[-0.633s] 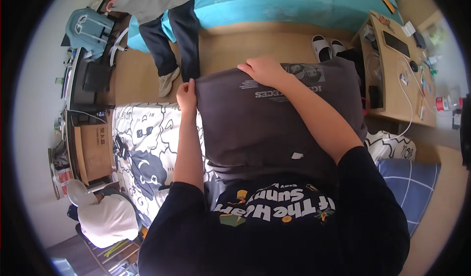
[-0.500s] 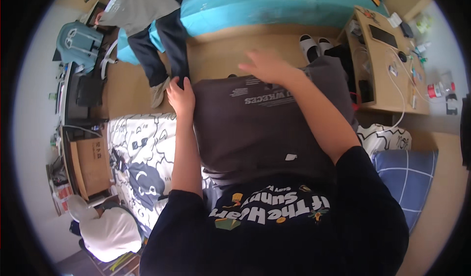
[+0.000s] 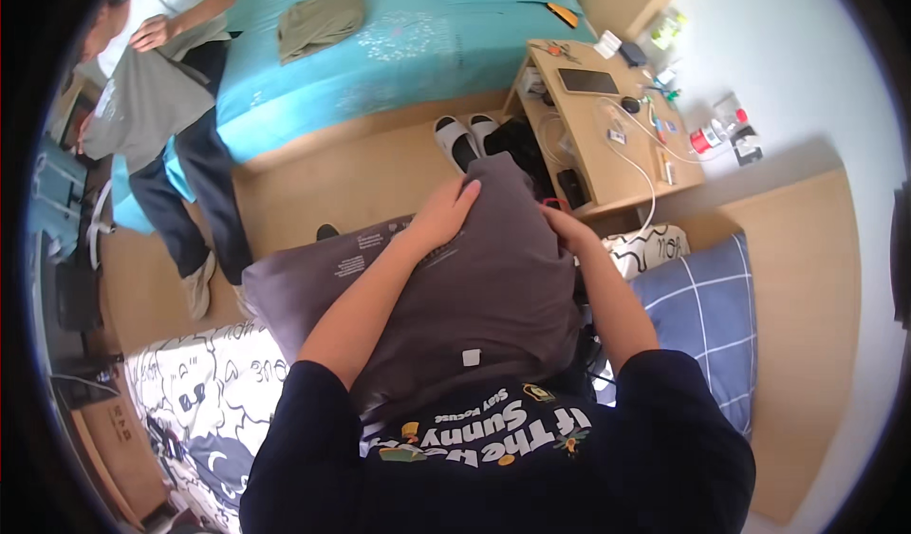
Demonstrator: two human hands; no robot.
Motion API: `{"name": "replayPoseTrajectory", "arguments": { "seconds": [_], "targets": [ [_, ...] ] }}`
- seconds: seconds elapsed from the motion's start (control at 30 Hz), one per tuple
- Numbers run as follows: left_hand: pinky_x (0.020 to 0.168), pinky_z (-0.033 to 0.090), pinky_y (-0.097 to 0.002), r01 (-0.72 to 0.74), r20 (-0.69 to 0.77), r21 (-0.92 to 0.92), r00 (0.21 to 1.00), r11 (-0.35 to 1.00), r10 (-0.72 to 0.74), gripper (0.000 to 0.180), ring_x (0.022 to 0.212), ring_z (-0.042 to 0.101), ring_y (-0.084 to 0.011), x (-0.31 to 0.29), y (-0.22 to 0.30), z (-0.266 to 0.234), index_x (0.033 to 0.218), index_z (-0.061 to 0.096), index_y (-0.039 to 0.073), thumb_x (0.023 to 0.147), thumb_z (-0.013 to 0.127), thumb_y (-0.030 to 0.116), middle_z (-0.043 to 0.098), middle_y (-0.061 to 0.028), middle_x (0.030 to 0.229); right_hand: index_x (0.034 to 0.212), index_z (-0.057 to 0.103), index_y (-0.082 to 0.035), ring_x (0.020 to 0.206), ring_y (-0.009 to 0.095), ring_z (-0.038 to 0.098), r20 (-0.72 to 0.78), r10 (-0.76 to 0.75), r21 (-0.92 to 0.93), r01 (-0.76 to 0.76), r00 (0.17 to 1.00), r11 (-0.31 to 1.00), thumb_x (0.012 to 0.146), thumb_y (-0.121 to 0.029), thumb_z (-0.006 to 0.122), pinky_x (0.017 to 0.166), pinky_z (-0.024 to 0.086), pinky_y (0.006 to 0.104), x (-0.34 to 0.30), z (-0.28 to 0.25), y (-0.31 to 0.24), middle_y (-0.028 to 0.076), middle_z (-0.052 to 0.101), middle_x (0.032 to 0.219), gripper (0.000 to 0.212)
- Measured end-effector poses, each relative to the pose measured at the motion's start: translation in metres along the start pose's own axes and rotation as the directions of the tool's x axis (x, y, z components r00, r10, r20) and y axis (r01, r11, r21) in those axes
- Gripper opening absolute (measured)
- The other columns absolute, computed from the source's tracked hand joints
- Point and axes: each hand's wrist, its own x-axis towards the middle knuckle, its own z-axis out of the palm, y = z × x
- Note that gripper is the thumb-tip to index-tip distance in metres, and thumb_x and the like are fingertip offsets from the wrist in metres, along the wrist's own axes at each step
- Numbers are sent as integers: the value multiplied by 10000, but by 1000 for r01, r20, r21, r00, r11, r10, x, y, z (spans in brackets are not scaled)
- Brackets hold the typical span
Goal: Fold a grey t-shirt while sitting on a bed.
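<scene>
A dark grey-brown T-shirt (image 3: 446, 301) covers my lap, with pale print near its far edge and a small white tag towards me. My left hand (image 3: 444, 219) reaches across to the shirt's far right part, its fingers closed round a raised fold at the edge. At the shirt's right edge is my right hand (image 3: 569, 230), fingers curled against the fabric and partly hidden by it. Between the two hands the cloth rises into a peak.
Another person (image 3: 180, 21) stands far left, holding a grey-green garment (image 3: 157, 107). Behind is a blue bed (image 3: 380, 59) with a folded olive garment (image 3: 323, 21). A wooden desk (image 3: 579, 135) stands right, slippers (image 3: 455, 140) beside it. A checked blue pillow (image 3: 697, 316) lies near my right arm.
My view has turned right. My left hand has left the shirt's left edge and crossed to its far right part. My right hand has come down to the right edge. The shirt is now bunched up there.
</scene>
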Motion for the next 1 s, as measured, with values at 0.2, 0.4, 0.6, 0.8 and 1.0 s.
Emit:
{"name": "replayPoseTrajectory", "arguments": {
  "seconds": [0.2,0.4,0.6,0.8,1.0],
  "targets": [
    [934,414,-427,106,39,64,993,992,-109,521,1082,548,-412,1,-6,-4,1154,554,-23,983,359,430,593,-278,1117,1287,548,-34,1016,197,625,307,-217,107,194,927,975,938,-357,527,853,491,315,-5,18,21,113,639,1152,476],
    [807,459,-448,169,-93,227,984,959,-151,492,916,598,-418,-2,2,-17,985,612,-16,949,443,446,641,-240,917,1295,533,-28,1044,207,607,201,-202,-74,220,959,973,937,-429,496,861,480,326,2,14,23,109,626,1182,539],
    [675,473,-457,-16,-219,162,974,987,52,339,774,614,-392,-2,1,-29,908,602,34,910,555,370,641,-197,771,1303,519,-21,1073,218,590,92,-373,-747,311,923,587,937,-502,464,868,469,337,30,-1,-23,106,613,1213,606],
    [664,471,-441,-89,-191,178,974,980,123,304,757,614,-376,-3,3,-38,909,596,36,891,597,340,637,-181,763,1305,535,-71,1110,214,574,360,-157,0,168,920,986,929,-563,440,941,437,325,25,36,-50,72,594,1264,626],
    [672,468,-420,-103,-196,219,969,970,147,323,750,611,-362,-6,-7,-35,945,610,24,889,608,342,636,-182,779,1309,533,-84,1145,184,561,318,-129,196,68,939,978,961,-468,456,973,438,323,23,45,-32,68,591,1265,524]
  ]
}}
